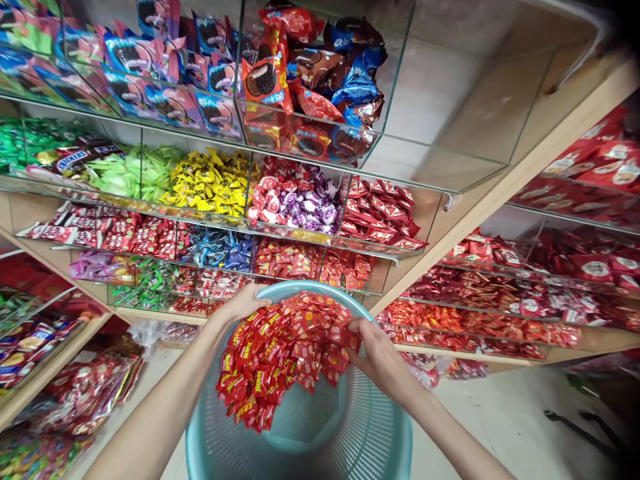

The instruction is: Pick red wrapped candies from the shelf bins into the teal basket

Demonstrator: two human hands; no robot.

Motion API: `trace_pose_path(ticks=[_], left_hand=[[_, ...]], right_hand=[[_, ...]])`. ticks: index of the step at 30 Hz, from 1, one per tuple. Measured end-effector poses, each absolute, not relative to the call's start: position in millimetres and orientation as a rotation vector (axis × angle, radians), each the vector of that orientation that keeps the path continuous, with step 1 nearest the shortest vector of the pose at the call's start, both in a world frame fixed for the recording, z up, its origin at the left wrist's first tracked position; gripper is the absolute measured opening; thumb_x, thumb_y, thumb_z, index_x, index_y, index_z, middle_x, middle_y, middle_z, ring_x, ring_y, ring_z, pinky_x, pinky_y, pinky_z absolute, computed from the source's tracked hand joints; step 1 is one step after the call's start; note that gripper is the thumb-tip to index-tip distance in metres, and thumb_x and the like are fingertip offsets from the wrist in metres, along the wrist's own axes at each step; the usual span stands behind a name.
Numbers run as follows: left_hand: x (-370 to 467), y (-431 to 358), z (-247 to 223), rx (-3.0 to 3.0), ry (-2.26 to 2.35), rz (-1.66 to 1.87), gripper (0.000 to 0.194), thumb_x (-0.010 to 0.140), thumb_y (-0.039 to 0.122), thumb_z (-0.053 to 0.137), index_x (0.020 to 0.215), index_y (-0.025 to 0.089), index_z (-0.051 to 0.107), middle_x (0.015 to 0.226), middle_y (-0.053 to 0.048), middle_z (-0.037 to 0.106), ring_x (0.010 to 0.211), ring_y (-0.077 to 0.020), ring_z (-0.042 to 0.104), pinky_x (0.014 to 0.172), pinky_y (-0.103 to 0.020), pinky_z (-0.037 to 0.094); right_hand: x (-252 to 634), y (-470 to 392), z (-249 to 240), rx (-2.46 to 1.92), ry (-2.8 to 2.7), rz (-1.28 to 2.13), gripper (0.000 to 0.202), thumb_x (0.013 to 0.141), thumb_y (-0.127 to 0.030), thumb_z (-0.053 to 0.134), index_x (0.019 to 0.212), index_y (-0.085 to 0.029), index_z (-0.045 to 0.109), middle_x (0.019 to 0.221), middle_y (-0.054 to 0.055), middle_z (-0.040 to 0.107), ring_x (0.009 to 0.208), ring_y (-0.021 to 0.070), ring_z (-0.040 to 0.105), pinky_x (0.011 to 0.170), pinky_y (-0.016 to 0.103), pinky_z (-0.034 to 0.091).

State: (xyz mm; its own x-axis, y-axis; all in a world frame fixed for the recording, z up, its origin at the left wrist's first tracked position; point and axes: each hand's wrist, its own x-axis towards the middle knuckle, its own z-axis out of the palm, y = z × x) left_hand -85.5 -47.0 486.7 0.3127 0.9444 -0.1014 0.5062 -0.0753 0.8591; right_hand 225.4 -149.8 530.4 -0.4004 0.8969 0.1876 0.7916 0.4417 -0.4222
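Observation:
A light blue-green plastic basket (385, 420) with slotted walls stands tilted below the shelves. Inside it, small red candy packets with yellow lettering (260, 367) are heaped on the left. Red candy packets with round spots (320, 333) lie at the upper right of the heap. My left hand (245, 303) is closed over the basket's upper left rim, its fingertips partly hidden. At the right, my right hand (375, 350) reaches inside the rim, its fingers curled against several spotted candy packets.
Glass-fronted shelf bins (300, 230) of wrapped sweets rise in front of me. A wooden upright (480, 207) slants between two shelf units. Bagged sweets (85, 393) lie low at the left. Pale floor (480, 427) shows at the right, with dark bars (575, 427) near its edge.

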Motion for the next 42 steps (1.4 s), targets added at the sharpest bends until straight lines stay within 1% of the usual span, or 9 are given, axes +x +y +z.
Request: trace_pose_path(ticks=[6, 11, 13, 16, 26, 32, 37, 40, 42], left_hand=[[-87, -47, 487, 1.733, 1.343, 0.627, 0.025, 0.064, 0.038, 0.054, 0.071, 0.014, 0.057, 0.057, 0.005, 0.046, 0.053, -0.0096, 0.039, 0.051, -0.019, 0.031], [-86, -50, 489, 1.723, 1.358, 0.633, 0.026, 0.063, 0.039, 0.055, 0.072, 0.015, 0.057, 0.055, 0.006, 0.045, 0.052, -0.0094, 0.038, 0.05, -0.019, 0.03], [-86, -51, 490, 1.72, 1.347, 0.636, 0.025, 0.063, 0.039, 0.055, 0.071, 0.015, 0.056, 0.055, 0.006, 0.044, 0.052, -0.0092, 0.038, 0.051, -0.019, 0.029], [-84, -52, 491, 1.732, 1.328, 0.629, 0.023, 0.064, 0.038, 0.055, 0.069, 0.015, 0.054, 0.054, 0.006, 0.043, 0.051, -0.0088, 0.037, 0.051, -0.019, 0.028], [-86, -57, 494, 1.736, 1.313, 0.64, 0.017, 0.066, 0.032, 0.054, 0.07, 0.015, 0.055, 0.056, 0.007, 0.041, 0.051, -0.008, 0.035, 0.051, -0.019, 0.027], [-86, -60, 495, 1.734, 1.32, 0.642, 0.017, 0.065, 0.031, 0.054, 0.07, 0.015, 0.055, 0.056, 0.007, 0.042, 0.051, -0.008, 0.036, 0.051, -0.019, 0.027], [-85, -59, 494, 1.741, 1.304, 0.651, 0.018, 0.065, 0.032, 0.054, 0.069, 0.015, 0.055, 0.055, 0.007, 0.042, 0.051, -0.0081, 0.036, 0.051, -0.019, 0.027], [-85, -57, 493, 1.751, 1.313, 0.641, 0.02, 0.065, 0.034, 0.054, 0.069, 0.015, 0.054, 0.055, 0.007, 0.042, 0.051, -0.0085, 0.036, 0.051, -0.019, 0.027], [-85, -56, 493, 1.749, 1.324, 0.638, 0.021, 0.065, 0.035, 0.054, 0.071, 0.015, 0.055, 0.055, 0.006, 0.043, 0.052, -0.0089, 0.037, 0.051, -0.019, 0.028]], right_hand=[[247, -139, 526, -1.656, -2.034, 0.379, 0.022, 0.073, -0.027, 0.047, 0.092, -0.019, 0.038, 0.085, 0.004, 0.053, 0.075, 0.0162, 0.052, 0.066, 0.028, 0.04], [251, -136, 524, -1.717, -1.957, 0.422, 0.023, 0.073, -0.034, 0.045, 0.09, -0.019, 0.039, 0.085, 0.003, 0.054, 0.067, 0.0142, 0.053, 0.061, 0.025, 0.039], [245, -134, 524, -1.708, -1.987, 0.437, 0.022, 0.073, -0.033, 0.045, 0.09, -0.02, 0.039, 0.083, 0.002, 0.053, 0.067, 0.0145, 0.052, 0.06, 0.026, 0.039], [235, -129, 525, -1.664, -2.052, 0.401, 0.022, 0.073, -0.031, 0.045, 0.09, -0.019, 0.04, 0.084, 0.003, 0.053, 0.072, 0.016, 0.052, 0.064, 0.027, 0.039], [221, -119, 517, -1.643, -2.24, 0.093, 0.017, 0.075, -0.025, 0.045, 0.09, -0.017, 0.045, 0.084, 0.004, 0.052, 0.082, 0.0177, 0.049, 0.073, 0.028, 0.037], [222, -125, 511, -1.619, -2.313, -0.111, 0.018, 0.08, -0.025, 0.043, 0.095, -0.017, 0.049, 0.093, 0.007, 0.05, 0.082, 0.0171, 0.048, 0.072, 0.027, 0.037], [226, -126, 503, -1.636, -2.376, -0.299, 0.025, 0.086, -0.026, 0.037, 0.106, -0.017, 0.048, 0.085, 0.005, 0.055, 0.079, 0.017, 0.049, 0.072, 0.028, 0.035], [229, -123, 500, -1.642, -2.418, -0.461, 0.024, 0.088, -0.023, 0.035, 0.104, -0.016, 0.05, 0.078, 0.005, 0.056, 0.075, 0.0171, 0.049, 0.07, 0.028, 0.033], [231, -121, 502, -1.617, -2.439, -0.496, 0.022, 0.087, -0.023, 0.036, 0.1, -0.015, 0.052, 0.077, 0.005, 0.056, 0.074, 0.0167, 0.049, 0.068, 0.027, 0.033]])
